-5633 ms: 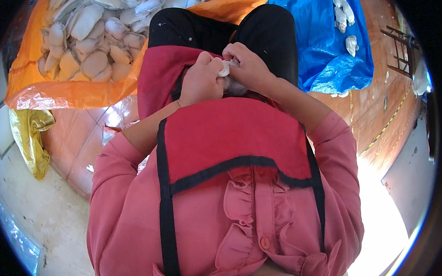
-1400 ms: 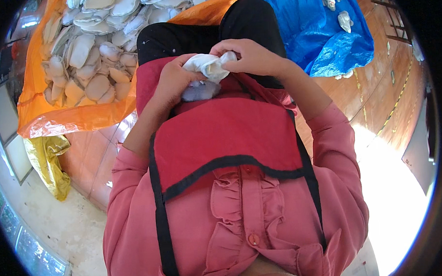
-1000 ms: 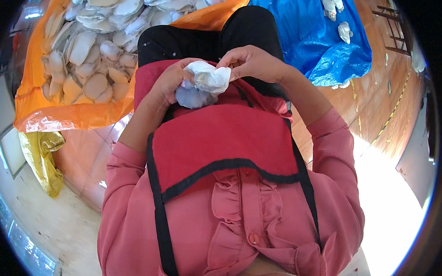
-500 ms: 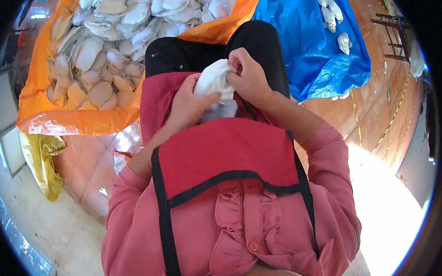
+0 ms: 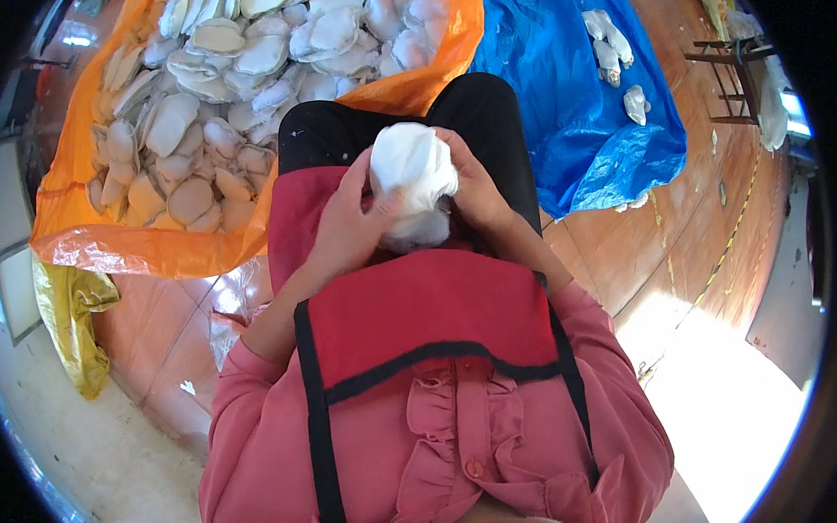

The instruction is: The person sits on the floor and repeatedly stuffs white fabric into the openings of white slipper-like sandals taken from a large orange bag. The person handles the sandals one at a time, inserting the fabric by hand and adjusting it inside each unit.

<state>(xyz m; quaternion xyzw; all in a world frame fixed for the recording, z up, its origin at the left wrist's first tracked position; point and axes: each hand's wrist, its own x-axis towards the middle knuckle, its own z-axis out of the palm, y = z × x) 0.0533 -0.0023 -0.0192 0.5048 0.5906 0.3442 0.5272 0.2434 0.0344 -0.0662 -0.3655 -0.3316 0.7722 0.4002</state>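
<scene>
Over my lap, both hands are closed on a soft white cloth piece [image 5: 413, 165], rounded and padded-looking, with a greyish lower end. My left hand [image 5: 351, 225] wraps its left side, the thumb lying across the front. At the right edge, my right hand [image 5: 476, 186] grips it, its fingertips partly hidden behind the cloth. Beyond my knees, a heap of flat, rounded white pads [image 5: 264, 59] fills an orange sheet [image 5: 142, 253]. Several small, bunched white cloth pieces [image 5: 608, 47] lie on a blue sheet [image 5: 561, 132] at the far right.
A red apron [image 5: 429, 312] with black edging covers my front. A yellow plastic bag [image 5: 70, 324] lies at the left on the tiled floor [image 5: 154, 335]. Dark wooden furniture [image 5: 737, 80] stands at the far right. Bright sunlight falls on the floor at the right.
My right hand has come down from the piece's top to its right side. The white piece now stands more upright, with a broader rounded face showing. My left hand still holds it.
</scene>
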